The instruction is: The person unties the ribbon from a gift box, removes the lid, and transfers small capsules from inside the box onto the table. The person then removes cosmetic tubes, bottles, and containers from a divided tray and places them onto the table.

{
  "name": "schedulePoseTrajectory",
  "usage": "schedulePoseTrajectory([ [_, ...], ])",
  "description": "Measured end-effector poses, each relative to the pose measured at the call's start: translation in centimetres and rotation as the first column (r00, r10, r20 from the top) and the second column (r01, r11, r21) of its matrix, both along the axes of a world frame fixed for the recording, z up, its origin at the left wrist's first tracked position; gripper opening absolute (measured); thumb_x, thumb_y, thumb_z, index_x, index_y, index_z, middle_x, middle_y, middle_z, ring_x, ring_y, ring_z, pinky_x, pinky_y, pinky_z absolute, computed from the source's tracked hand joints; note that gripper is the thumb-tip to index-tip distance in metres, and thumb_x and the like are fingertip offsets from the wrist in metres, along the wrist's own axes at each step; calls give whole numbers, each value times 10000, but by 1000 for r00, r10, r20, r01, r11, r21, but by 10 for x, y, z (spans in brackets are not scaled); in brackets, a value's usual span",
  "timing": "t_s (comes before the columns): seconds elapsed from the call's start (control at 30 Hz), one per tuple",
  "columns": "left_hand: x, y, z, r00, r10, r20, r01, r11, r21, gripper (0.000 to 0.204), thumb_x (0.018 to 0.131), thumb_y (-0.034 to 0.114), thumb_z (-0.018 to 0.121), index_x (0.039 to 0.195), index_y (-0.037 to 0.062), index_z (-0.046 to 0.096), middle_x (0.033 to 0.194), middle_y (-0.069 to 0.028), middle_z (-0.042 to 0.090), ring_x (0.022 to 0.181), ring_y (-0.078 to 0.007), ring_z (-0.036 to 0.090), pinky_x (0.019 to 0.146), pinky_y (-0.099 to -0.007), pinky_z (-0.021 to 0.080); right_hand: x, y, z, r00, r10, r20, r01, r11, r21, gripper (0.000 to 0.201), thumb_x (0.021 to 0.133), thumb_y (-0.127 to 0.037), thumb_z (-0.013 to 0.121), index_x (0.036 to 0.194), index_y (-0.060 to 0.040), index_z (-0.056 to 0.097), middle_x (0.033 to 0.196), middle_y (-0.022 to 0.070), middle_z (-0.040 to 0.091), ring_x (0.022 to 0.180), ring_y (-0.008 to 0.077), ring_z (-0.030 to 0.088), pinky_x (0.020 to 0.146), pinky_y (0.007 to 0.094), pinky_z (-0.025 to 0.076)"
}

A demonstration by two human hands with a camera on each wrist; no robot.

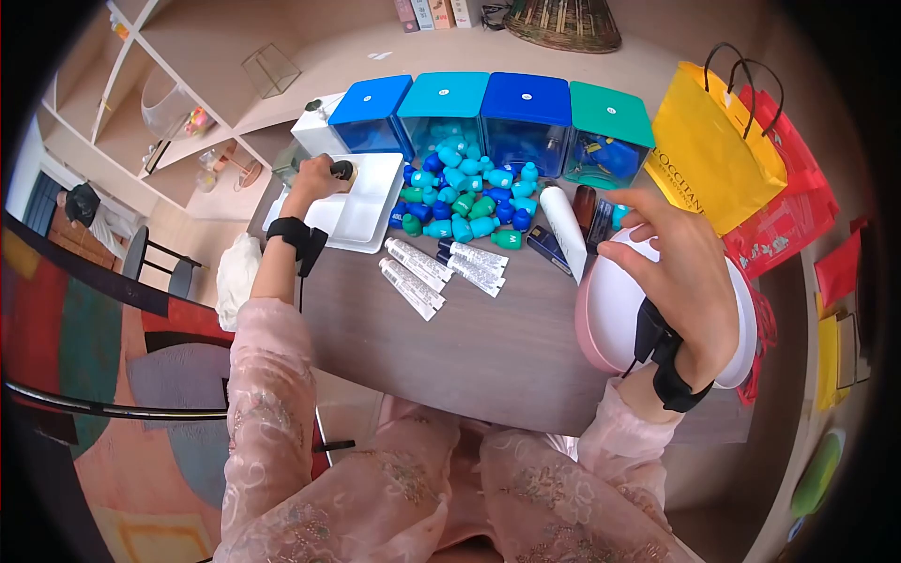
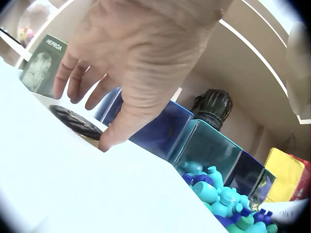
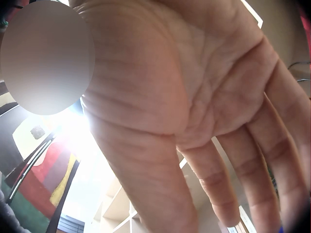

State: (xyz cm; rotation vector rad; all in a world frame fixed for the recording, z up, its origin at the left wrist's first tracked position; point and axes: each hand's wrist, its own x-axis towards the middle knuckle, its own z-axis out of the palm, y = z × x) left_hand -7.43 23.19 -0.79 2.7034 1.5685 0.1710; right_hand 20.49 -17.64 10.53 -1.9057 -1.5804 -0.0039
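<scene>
My left hand (image 1: 319, 176) reaches into the white tray (image 1: 387, 192) with fingers loosely bent. There lies a dark round disc-like object (image 2: 75, 121), its surface streaked. My thumb tip (image 2: 104, 144) is right at the disc's edge, while the other fingertips hang just above its far side. The tray's wall hides the lower part of the disc. My right hand (image 1: 680, 267) hovers over a pink bowl (image 1: 587, 324) with a white inside. Its thumb and index finger stand apart, and in the right wrist view the palm (image 3: 214, 92) holds nothing.
Behind a pile of blue, turquoise and green little bottles (image 1: 465, 192) stand several lidded bins (image 1: 441, 98). White tubes (image 1: 413, 281) lie in front. A white bottle (image 1: 561, 225) and dark boxes (image 1: 549, 249) are near the bowl. Yellow (image 1: 704, 150) and red bags (image 1: 788, 206) stand right.
</scene>
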Motion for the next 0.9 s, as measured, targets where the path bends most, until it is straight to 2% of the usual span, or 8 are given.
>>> schedulePoseTrajectory([
  [0.1,-1,13,-4,999,41,22,-40,997,-68,571,526,375,764,920,-27,666,895,-226,665,880,-347,649,821,-361,503,-1,2,-2,1000,10,-2,-10,1000,18,335,710,-133,729,1025,-79,628,790,122,649,742,288,627,645,379,459],
  [0.23,-4,16,-9,995,33,94,-28,998,-51,593,524,398,765,916,-35,665,897,-225,667,877,-341,651,816,-349,504,0,2,-3,1000,11,25,-11,1000,26,329,716,-144,725,1026,-86,630,772,122,648,722,294,622,633,383,456],
  [0.33,-3,13,-12,997,50,57,-50,999,-1,661,520,418,766,964,-55,643,926,-234,661,889,-332,651,822,-347,502,0,2,-3,999,11,33,-12,999,31,325,719,-148,723,1025,-85,631,768,121,647,720,293,622,626,384,455],
  [0.5,-2,3,-6,980,40,194,-63,991,115,688,539,412,775,1008,-66,614,923,-238,659,861,-329,655,815,-348,503,1,0,-3,999,-3,34,2,1000,25,322,720,-149,723,1022,-86,631,769,119,647,718,290,620,622,383,454],
  [0.53,-4,-5,2,981,44,191,-67,991,112,688,539,412,775,1008,-66,614,923,-238,659,861,-329,655,815,-348,503,0,0,-2,1000,-8,31,7,1000,11,322,720,-149,724,1021,-85,631,770,118,647,718,289,619,622,381,454],
  [0.63,-9,-41,39,901,-104,420,59,991,117,557,593,276,779,997,-66,603,897,-187,664,848,-265,649,774,-330,507,-1,1,-3,999,-13,32,12,1000,24,322,718,-149,725,1021,-88,632,774,116,647,717,285,618,621,378,454],
  [0.8,-30,-119,73,903,-199,382,219,976,-10,583,589,254,775,1068,-14,579,992,-127,625,911,-212,584,816,-316,462,-2,2,-5,1000,-5,15,5,1000,25,324,716,-147,725,1021,-92,632,778,108,647,727,278,620,627,375,455],
  [0.9,-45,-149,52,935,-249,252,278,956,-90,598,560,241,792,1077,38,569,1049,-146,572,944,-247,557,806,-324,461,-2,1,-4,1000,8,14,-8,1000,16,324,715,-145,725,1019,-89,629,787,106,648,742,274,625,637,372,458],
])
